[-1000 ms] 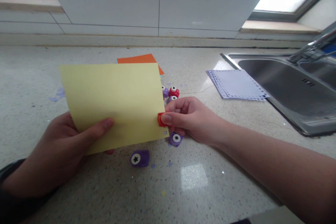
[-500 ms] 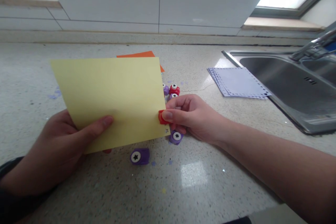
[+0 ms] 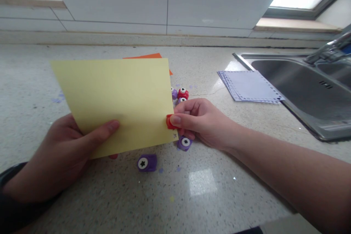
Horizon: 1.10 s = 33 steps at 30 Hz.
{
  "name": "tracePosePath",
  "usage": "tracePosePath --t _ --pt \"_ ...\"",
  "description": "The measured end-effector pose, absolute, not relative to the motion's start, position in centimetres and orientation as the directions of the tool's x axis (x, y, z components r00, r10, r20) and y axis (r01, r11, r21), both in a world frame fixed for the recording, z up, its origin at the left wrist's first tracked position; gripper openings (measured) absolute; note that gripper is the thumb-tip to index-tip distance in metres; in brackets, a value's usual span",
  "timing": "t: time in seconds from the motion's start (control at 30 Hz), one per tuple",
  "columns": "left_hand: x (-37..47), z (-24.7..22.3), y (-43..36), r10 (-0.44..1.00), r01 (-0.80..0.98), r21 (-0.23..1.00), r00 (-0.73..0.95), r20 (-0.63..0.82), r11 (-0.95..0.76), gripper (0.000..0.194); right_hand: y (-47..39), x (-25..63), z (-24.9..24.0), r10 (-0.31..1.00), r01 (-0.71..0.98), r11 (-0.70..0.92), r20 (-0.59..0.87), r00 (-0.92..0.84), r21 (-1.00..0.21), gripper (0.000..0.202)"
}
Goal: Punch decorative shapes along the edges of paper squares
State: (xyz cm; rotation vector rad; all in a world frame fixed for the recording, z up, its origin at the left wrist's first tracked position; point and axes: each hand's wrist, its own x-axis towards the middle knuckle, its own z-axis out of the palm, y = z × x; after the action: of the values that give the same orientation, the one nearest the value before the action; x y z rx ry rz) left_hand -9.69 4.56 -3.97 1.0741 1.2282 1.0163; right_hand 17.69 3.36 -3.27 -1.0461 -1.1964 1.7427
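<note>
My left hand [image 3: 74, 146] grips a yellow sheet of paper [image 3: 117, 95] by its lower left part, thumb on top and fingers beneath, holding it above the counter. My right hand [image 3: 197, 120] pinches a small red craft punch [image 3: 170, 121] at the sheet's right edge, with the thumb pressed on it. Just below that punch, a small cut-out shape shows near the paper's lower right corner. A purple punch [image 3: 185, 142] lies on the counter beneath my right hand. Another purple punch [image 3: 147, 163] with a star mark lies in front of the paper.
Behind my right hand stands a red punch [image 3: 183, 93] among lilac ones. Orange paper [image 3: 148, 56] is partly hidden behind the yellow sheet. White sheets with punched borders [image 3: 249, 85] lie beside the steel sink [image 3: 290, 80]. Small paper bits dot the speckled counter [image 3: 109, 197].
Little differs. Both hands keep their hold, and the whole view has shifted very slightly. The red punch sits in nearly the same spot on the paper's edge.
</note>
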Motion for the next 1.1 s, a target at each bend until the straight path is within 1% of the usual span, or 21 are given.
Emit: tracePosePath --t 0.23,0.43,0.7,0.93,1.1 --pt "-9.44 -3.74 4.53 0.981 0.000 0.983 0.071 -0.183 0.183 0.032 3.35 17.70 -3.29 0.902 -0.139 -0.269 -0.198 -0.384 -0.953 0.026" --pt "-9.57 -3.61 4.47 0.973 -0.020 0.975 0.073 -0.219 0.221 0.032 3.35 17.84 -3.42 0.902 -0.129 -0.261 -0.194 -0.385 -0.957 0.023" --pt "-9.65 -3.68 4.38 0.970 -0.014 0.972 0.073 -0.232 0.234 0.031 3.34 17.72 -3.25 0.904 -0.111 -0.258 -0.199 -0.378 -0.960 0.028" --pt "-9.78 -3.72 4.38 0.971 0.000 0.973 0.067 -0.231 0.232 0.031 3.26 17.69 -3.50 0.908 -0.092 -0.249 -0.199 -0.369 -0.964 0.031" --pt "-9.74 -3.66 4.38 0.971 0.001 0.974 0.077 -0.226 0.227 0.030 3.23 17.70 -3.57 0.904 -0.115 -0.252 -0.191 -0.383 -0.961 0.028"
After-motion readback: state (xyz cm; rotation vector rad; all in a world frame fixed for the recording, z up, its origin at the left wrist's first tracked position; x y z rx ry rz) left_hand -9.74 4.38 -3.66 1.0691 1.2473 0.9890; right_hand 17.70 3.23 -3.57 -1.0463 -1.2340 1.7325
